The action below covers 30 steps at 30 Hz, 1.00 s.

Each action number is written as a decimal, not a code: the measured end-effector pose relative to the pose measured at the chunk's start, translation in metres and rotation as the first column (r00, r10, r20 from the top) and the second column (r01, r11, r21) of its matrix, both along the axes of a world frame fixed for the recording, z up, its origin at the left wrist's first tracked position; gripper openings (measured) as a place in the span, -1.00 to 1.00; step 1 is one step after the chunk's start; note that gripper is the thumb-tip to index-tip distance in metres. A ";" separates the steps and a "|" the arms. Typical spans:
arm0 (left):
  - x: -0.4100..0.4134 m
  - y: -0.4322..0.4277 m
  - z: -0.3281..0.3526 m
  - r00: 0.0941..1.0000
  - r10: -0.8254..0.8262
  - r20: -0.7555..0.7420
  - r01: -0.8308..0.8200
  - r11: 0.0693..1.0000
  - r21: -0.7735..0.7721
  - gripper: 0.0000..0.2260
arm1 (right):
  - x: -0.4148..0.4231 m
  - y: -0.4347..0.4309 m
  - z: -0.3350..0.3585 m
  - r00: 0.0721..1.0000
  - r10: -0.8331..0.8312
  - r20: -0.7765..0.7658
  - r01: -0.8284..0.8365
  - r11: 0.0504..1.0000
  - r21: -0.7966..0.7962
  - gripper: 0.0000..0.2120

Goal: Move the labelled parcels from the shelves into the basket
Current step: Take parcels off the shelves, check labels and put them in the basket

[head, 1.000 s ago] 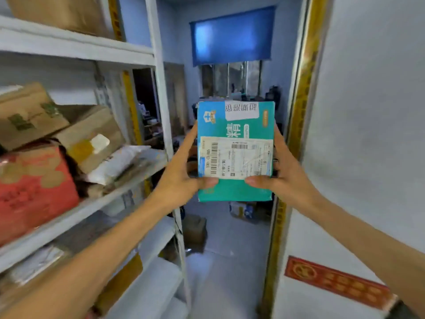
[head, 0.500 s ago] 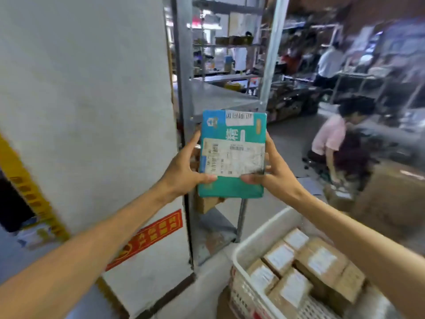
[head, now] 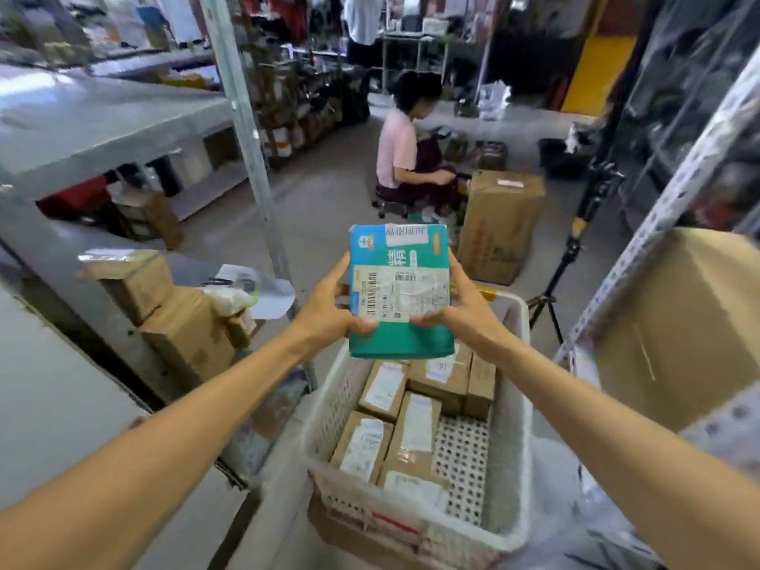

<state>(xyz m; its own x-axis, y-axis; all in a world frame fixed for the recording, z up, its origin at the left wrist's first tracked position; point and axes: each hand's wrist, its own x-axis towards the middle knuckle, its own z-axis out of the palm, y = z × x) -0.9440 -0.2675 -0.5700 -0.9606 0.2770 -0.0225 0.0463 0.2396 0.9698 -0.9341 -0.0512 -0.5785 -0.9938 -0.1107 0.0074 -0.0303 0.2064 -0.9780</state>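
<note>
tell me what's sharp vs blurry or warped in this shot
Head view: the teal parcel, left hand and right hand gripping it are fairly sharp, though its label print is smeared; the far background and frame edges are soft; the wide lens bows the perforated upright on the right and stretches both forearms; pale glare washes the grey shelf top at left.

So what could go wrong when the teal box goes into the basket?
The teal parcel is gripped at its sides by the left hand and right hand above the basket, so it might slip and drop hard. The brown parcels already fill most of the floor; it may land tilted on them.
</note>
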 end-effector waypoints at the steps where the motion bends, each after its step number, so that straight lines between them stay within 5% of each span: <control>1: -0.006 0.006 -0.005 0.999 -0.028 0.033 0.028 1.000 0.002 -0.07 | -0.001 0.006 -0.005 1.000 -0.012 0.014 0.012 1.000 0.010 -0.19; 10: -0.065 0.057 -0.072 0.922 -0.218 0.321 0.222 0.975 0.026 -0.21 | -0.012 0.043 -0.062 0.939 -0.277 0.206 0.271 0.961 0.057 -0.31; 17: -0.084 0.101 -0.180 0.765 -0.331 0.553 0.340 0.936 0.090 -0.26 | -0.006 0.066 -0.136 0.769 -0.485 0.417 0.467 0.871 0.151 -0.29; 23: -0.085 0.134 -0.278 0.654 -0.289 0.700 0.312 0.945 0.099 -0.20 | -0.012 0.084 -0.227 0.671 -0.564 0.482 0.442 0.826 0.350 -0.22; 30: -0.063 0.163 -0.361 0.639 -0.218 0.737 0.245 0.967 0.073 -0.19 | -0.005 0.092 -0.314 0.612 -0.593 0.523 0.361 0.798 0.483 -0.06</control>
<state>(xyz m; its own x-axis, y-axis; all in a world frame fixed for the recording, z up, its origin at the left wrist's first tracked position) -1.0074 -0.1042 -0.9313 -0.5300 0.4739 -0.7032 -0.6187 0.3509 0.7029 -0.9391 0.0413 -0.8923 -0.6534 0.5007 -0.5677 0.7441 0.2873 -0.6031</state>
